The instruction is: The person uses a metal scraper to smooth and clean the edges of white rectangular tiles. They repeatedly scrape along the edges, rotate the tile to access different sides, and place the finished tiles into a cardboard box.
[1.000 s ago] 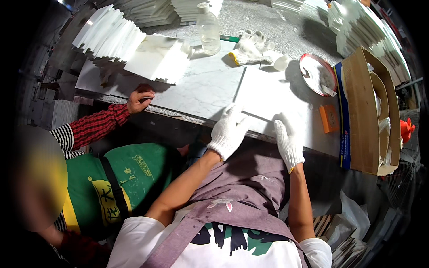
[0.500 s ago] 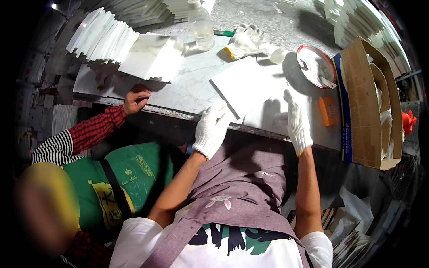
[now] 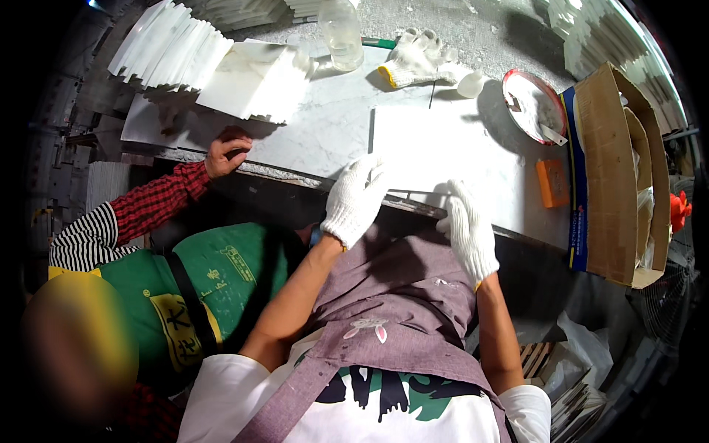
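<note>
A flat white tile lies on the bench in front of me, its near edge by the bench's front edge. My left hand, in a white knit glove, holds the tile's near left corner between thumb and fingers. At the near right corner is my right hand, gloved too. Its fingers are stretched forward and its thumb stands apart. Whether the right fingertips touch the tile, I cannot tell. The tile's right side blends into the bright bench top.
Behind the tile are a spare pair of gloves, a clear bottle and a round red-rimmed tub of white material. An orange block and a cardboard box stand right. Stacked tiles and a co-worker's hand are left.
The tile has turned from slanted to nearly square with the bench edge. My right hand has moved left and nearer to me. My left hand has barely moved.
</note>
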Motion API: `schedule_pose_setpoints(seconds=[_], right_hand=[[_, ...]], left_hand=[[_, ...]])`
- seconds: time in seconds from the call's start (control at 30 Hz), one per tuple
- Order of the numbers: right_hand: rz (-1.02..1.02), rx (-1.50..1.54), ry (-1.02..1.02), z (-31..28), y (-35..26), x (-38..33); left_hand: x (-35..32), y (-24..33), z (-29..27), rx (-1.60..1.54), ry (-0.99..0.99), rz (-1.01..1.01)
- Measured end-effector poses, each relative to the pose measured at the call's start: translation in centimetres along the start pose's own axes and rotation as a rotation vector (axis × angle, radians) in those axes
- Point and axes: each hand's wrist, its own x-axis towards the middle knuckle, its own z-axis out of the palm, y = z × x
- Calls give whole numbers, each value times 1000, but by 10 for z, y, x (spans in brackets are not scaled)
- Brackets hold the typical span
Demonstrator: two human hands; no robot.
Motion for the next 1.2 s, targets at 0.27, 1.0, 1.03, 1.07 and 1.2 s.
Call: schedule_pose_setpoints(seconds=[0.27, 1.0, 1.03, 1.07, 1.2], right_hand=[[-244, -108, 277, -8, 11, -25], [-479, -398, -84, 9, 8, -35], [-325, -169, -26, 9, 12, -36], [-168, 58, 29, 11, 11, -37], [39, 3, 76, 8, -2, -25]], left_hand=[[17, 18, -9, -38, 34, -6], [-48, -11, -14, -522, 154, -326], [-50, -10, -9, -533, 131, -320], [-52, -10, -5, -544, 110, -314], [-57, -7, 6, -439, -5, -250]])
